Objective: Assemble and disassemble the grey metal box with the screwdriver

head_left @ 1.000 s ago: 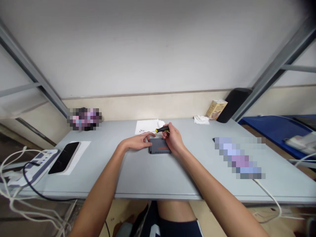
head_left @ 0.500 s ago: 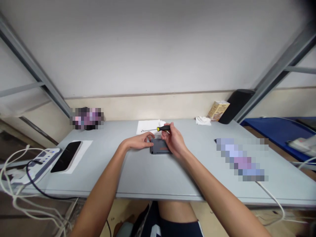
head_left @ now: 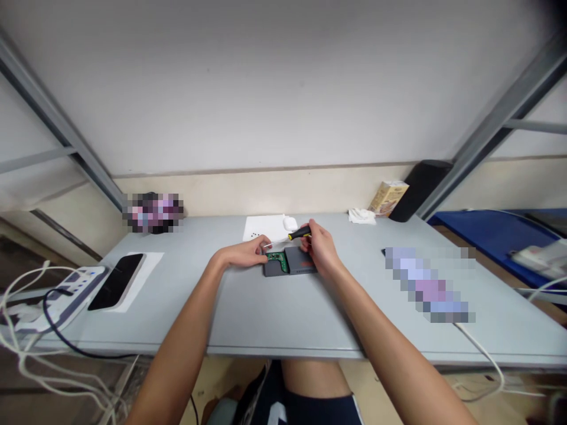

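Observation:
A dark grey case (head_left: pixel 299 258) lies on the desk, slid partly off a grey tray bearing a green circuit board (head_left: pixel 277 257). My left hand (head_left: pixel 245 253) grips the tray's left end between thumb and fingers. In my right hand (head_left: pixel 322 247) is a screwdriver (head_left: pixel 300 233) with a black and yellow handle, its thin shaft pointing left over the tray. The same hand rests against the right side of the case. Behind lies a white sheet of paper (head_left: pixel 266 224) with several small dark screws (head_left: pixel 256 235) on it.
A white earbud case (head_left: pixel 290 224) sits by the paper. On the left are a phone (head_left: pixel 117 282) and a power strip (head_left: pixel 66 298) with cables. Crumpled tissue (head_left: pixel 362 216), a yellow box (head_left: pixel 388 198) and a black speaker (head_left: pixel 420 190) stand at the back right.
The tray with the circuit board has come out of the case toward the left, and the case has shifted right. The screwdriver has moved right with my right hand.

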Available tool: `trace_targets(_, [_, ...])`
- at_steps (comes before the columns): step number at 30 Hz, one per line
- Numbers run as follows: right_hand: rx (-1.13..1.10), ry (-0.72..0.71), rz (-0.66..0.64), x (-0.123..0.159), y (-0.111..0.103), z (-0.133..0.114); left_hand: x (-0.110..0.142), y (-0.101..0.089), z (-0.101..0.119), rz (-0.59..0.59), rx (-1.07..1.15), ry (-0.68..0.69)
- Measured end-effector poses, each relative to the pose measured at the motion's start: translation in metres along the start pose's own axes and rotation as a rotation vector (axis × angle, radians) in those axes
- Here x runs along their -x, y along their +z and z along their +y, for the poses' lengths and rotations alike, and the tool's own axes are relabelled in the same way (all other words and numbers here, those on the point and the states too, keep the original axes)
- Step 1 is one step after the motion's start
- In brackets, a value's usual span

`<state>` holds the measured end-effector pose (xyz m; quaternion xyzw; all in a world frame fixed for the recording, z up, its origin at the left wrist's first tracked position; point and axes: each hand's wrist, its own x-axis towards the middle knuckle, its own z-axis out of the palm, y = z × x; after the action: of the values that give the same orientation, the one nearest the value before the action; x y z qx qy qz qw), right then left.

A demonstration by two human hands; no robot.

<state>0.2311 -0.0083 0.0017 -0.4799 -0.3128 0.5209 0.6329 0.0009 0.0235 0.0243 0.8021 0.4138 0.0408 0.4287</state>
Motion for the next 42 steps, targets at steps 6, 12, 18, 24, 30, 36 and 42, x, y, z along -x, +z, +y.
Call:
trace_targets(6, [0.280,-0.177,0.149,-0.004,-0.010,-0.003,-0.001,-0.004,-0.004,0.041,-0.036,0.021])
trace_targets(12, [0.385,-0.317,0.173,-0.011,-0.016,0.000,0.002,-0.008,-0.008,0.107,-0.087,-0.021])
trace_targets(18, [0.379,-0.210,0.252,-0.016,-0.025,-0.009,0.008,-0.001,0.010,0.166,-0.191,0.041])
trace_targets(24, [0.414,-0.083,0.307,-0.019,-0.034,-0.021,0.002,0.016,0.016,0.092,-0.265,0.104])
trace_targets(30, [0.465,-0.188,0.387,-0.023,-0.046,-0.026,-0.003,0.016,0.011,0.114,-0.249,0.158])
trace_targets(36, [0.469,-0.365,0.477,-0.030,-0.052,-0.025,0.003,0.008,0.015,0.152,-0.090,0.077])
trace_targets(42, [0.454,-0.457,0.376,-0.023,-0.041,-0.023,0.001,0.009,0.010,0.194,-0.086,0.104])
